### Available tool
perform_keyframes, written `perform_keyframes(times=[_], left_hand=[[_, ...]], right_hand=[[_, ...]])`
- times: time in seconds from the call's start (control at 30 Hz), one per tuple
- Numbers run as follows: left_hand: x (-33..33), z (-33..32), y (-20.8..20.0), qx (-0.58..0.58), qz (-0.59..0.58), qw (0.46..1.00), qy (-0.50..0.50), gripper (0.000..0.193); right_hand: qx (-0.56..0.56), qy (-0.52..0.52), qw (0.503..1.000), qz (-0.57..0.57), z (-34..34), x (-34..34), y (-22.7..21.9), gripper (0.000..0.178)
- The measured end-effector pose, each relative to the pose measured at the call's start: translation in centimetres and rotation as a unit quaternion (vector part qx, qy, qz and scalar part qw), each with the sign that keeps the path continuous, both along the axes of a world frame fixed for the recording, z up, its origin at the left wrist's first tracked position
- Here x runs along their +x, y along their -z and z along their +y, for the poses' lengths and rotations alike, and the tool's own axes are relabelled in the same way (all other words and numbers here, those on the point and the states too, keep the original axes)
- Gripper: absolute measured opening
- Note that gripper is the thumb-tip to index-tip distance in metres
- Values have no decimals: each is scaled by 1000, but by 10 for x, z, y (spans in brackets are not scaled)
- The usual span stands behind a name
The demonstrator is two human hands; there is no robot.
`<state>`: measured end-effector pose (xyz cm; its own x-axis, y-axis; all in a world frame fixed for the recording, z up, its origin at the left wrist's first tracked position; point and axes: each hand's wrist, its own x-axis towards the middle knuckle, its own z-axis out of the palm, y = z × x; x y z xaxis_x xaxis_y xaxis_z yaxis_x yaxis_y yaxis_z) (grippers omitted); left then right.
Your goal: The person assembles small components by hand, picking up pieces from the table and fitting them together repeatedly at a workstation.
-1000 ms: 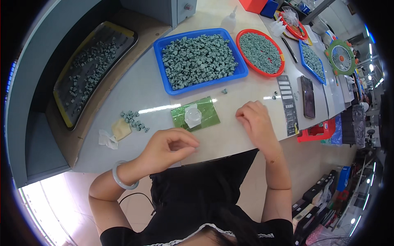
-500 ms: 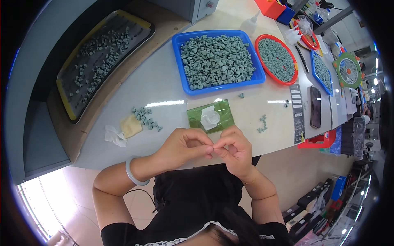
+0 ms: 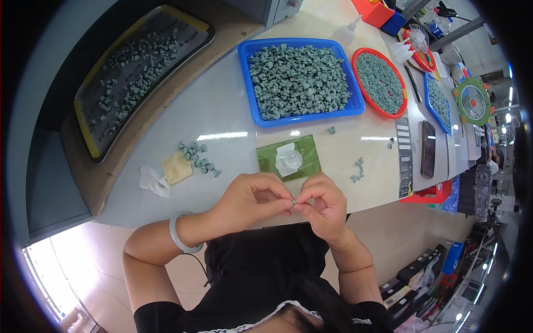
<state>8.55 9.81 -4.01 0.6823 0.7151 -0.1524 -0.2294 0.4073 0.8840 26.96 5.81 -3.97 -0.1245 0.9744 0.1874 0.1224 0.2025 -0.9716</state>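
Note:
At the table's near edge, the fingertips of my left hand (image 3: 254, 201) and my right hand (image 3: 325, 206) meet in two pinches. Between them shows a tiny grey-green piece (image 3: 293, 203), mostly hidden by the fingers. Just beyond lies a green mat (image 3: 308, 149) bearing a white paper and a small clear round dish (image 3: 292, 160). To the left, a cluster of grey-green pieces (image 3: 201, 159) sits beside a folded yellow cloth (image 3: 177, 168) and a crumpled white tissue (image 3: 154, 181). A few smaller pieces (image 3: 358, 169) form a loose line to the right.
A blue tray (image 3: 256, 105) heaped with grey-green pieces stands behind the mat, beside a red round tray (image 3: 403, 105). Farther right are a phone (image 3: 428, 149), a blue tray (image 3: 442, 123) and a green fan (image 3: 472, 100). A dark tray (image 3: 89, 129) fills the left recess.
Both hands stay pinched together at nearly the same place, and a bit more of the small piece shows between the fingertips. The whole view has shifted slightly.

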Motion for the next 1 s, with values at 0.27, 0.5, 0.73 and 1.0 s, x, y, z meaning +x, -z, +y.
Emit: perform_keyframes(times=[0.27,0.5,0.73,1.0], left_hand=[[-2,3,-1,-42,-5,999,4,5],[-2,4,-2,-77,-8,997,6,7],[-6,11,-6,-54,-33,988,-141,12],[-12,15,-8,-97,-29,986,-133,20]], right_hand=[[136,-22,982,-127,7,3,-5,14],[188,-11,963,-192,15,4,-12,15],[211,7,922,-324,49,17,-18,17],[225,-24,881,-416,57,10,-28,15]])
